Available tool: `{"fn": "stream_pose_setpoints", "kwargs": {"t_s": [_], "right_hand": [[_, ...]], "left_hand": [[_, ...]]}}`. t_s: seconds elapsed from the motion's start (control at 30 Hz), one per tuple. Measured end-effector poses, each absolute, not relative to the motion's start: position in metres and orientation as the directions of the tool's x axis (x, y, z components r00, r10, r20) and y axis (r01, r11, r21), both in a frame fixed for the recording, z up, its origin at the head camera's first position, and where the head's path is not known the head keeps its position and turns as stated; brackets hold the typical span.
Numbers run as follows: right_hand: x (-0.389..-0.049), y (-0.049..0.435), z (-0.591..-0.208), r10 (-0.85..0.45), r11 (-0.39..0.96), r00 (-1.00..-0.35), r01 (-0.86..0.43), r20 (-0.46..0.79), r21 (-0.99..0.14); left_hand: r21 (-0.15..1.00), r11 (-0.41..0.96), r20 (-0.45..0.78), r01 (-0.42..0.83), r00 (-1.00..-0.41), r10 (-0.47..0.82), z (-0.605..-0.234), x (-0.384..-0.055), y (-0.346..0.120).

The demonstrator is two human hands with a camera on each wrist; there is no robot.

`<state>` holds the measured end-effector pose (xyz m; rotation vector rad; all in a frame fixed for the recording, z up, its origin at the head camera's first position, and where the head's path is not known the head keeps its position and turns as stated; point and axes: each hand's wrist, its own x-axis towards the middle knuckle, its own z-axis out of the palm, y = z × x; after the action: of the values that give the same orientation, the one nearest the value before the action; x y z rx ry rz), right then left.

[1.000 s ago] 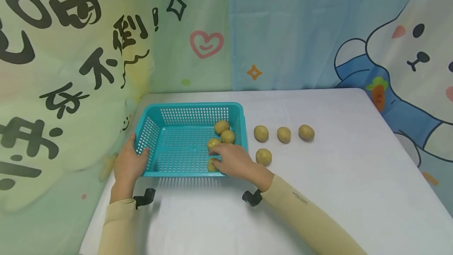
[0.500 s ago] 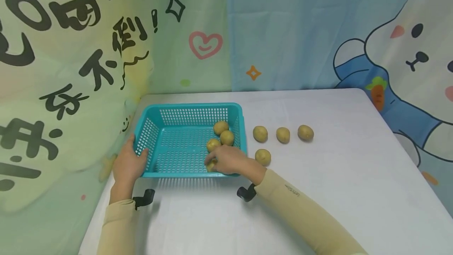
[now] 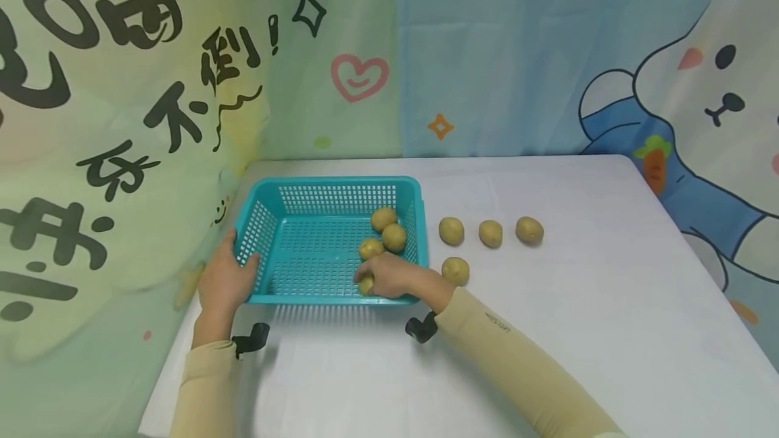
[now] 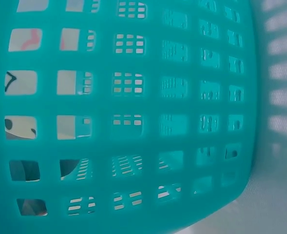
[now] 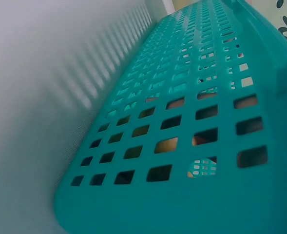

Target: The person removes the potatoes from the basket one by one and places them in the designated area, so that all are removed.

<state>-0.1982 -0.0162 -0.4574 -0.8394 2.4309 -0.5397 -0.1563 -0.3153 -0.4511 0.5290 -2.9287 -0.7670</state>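
Note:
A turquoise plastic basket with a perforated wall and floor sits on the left of the table. My left hand grips its left end, thumb over the rim and fingers outside. Inside the basket's near right corner, my right hand curls its fingers round a potato, which is partly hidden. Just behind that hand lie three more potatoes along the basket's right side. Both wrist views are mostly filled by the basket wall; through its holes in the right wrist view, a yellowish patch shows.
On the white table, right of the basket, a row of three potatoes lies apart from one another. Another potato lies nearer, beside my right wrist. A printed cloth backdrop hangs behind the table and along its left side.
My right hand has shifted slightly left and down within the basket, its fingers closing over the nearest potato. The left hand stays on the basket, and the loose potatoes lie as before.

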Motion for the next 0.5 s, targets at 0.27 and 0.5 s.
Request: {"fn": "stream_pose_setpoints", "kwargs": {"t_s": [0.27, 0.5], "right_hand": [[-0.196, -0.011, -0.455, -0.635, 0.69, -0.754, -0.454, -0.169, -0.563], [-0.194, -0.006, -0.451, -0.643, 0.613, -0.765, -0.494, -0.027, -0.616]], "left_hand": [[0.475, 0.824, -0.017, -0.309, -0.939, -0.342, -0.452, -0.158, -0.314], [0.473, 0.823, -0.028, -0.314, -0.939, -0.342, -0.451, -0.158, -0.315]]}}
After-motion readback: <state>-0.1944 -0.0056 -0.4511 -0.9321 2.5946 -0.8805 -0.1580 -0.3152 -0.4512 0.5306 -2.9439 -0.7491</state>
